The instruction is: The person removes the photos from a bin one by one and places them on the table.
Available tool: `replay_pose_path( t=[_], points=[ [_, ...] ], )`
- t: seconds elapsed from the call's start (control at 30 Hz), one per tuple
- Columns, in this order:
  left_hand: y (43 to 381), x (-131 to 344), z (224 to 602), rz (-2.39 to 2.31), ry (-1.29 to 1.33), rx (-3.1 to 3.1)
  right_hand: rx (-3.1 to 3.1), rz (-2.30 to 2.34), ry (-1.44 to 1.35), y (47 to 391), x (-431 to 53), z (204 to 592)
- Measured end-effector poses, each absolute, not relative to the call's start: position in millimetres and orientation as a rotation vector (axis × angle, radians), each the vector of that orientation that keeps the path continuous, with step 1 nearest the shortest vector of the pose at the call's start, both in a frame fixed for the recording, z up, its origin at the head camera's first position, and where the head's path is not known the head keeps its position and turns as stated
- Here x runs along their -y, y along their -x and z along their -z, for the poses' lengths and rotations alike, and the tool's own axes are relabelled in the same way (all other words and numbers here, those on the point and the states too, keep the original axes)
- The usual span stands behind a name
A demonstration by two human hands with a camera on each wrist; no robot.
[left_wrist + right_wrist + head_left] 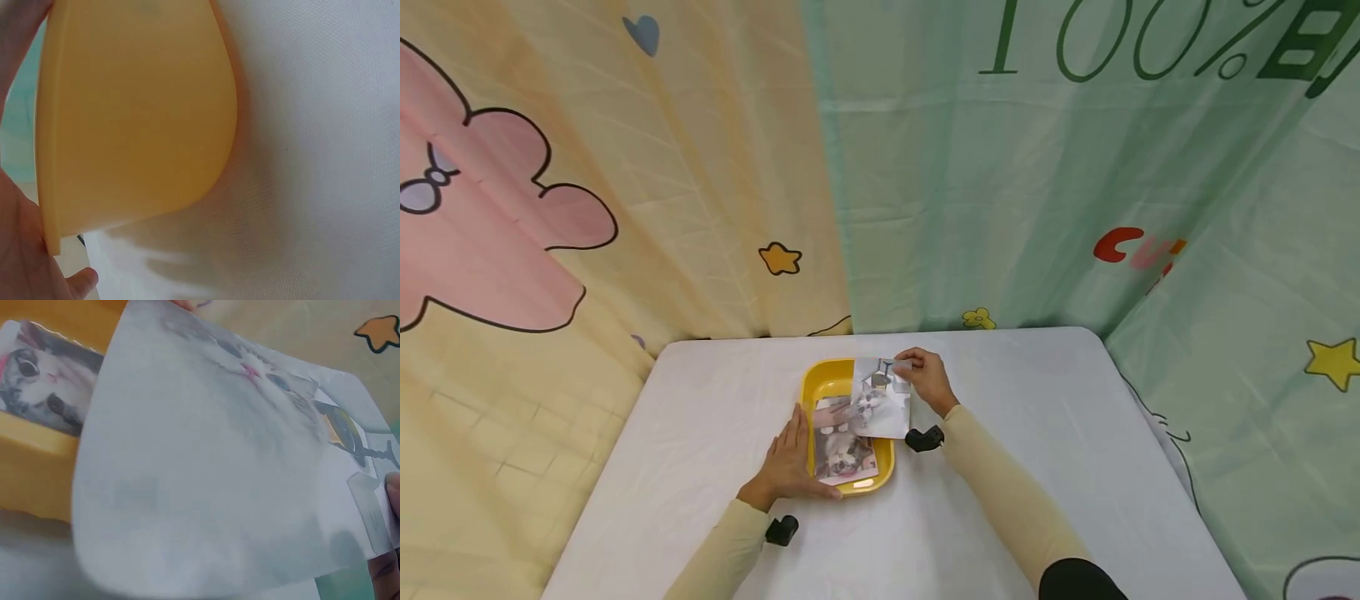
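Observation:
A glossy photo card of a pale cat (883, 417) is pinched at its top right corner by my right hand (927, 379). The card hangs over the right side of a yellow plastic tray (826, 379). Its cat face and a dark round shape show in the right wrist view. Inside the tray lies another cat picture card (841, 454), partly covered by the held one. My left hand (790, 462) rests against the tray's near left corner, fingers stretched along the left rim and thumb along the front. The left wrist view shows the tray's outer wall (137, 112) up close.
The tray stands on a table with a white cloth (1015, 467). Printed curtains (925, 208) hang behind the table and at both sides. A black wrist camera (925, 439) sits by the right wrist, another (782, 530) below the left wrist.

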State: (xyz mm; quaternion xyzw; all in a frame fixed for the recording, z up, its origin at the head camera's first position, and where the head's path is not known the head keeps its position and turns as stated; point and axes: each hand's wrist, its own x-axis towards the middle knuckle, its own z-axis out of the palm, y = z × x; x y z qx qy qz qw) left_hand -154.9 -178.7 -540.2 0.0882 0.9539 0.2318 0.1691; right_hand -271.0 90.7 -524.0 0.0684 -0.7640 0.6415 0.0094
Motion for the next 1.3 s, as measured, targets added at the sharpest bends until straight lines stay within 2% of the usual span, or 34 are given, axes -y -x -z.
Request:
replay_pose_path(
  t=[0.13, 0.37, 0.63, 0.93, 1.3],
  points=[
    [155, 176, 539, -0.660, -0.234, -2.714, 2.292, -2.066, -0.162, 287, -115, 517],
    [157, 175, 537, -0.660, -0.236, -2.726, 2.307, -2.019, 0.118, 312, -152, 518],
    [154, 176, 540, -0.653, -0.223, -2.740, 2.427, -1.934, 0.277, 320, -166, 536],
    [152, 176, 544, -0.658, -0.251, -2.736, 2.593, -1.873, 0.271, 322, -164, 550],
    [153, 178, 540, -0.634, -0.226, -2.737, 2.730, -1.782, 0.144, 320, -150, 544]
  ],
)
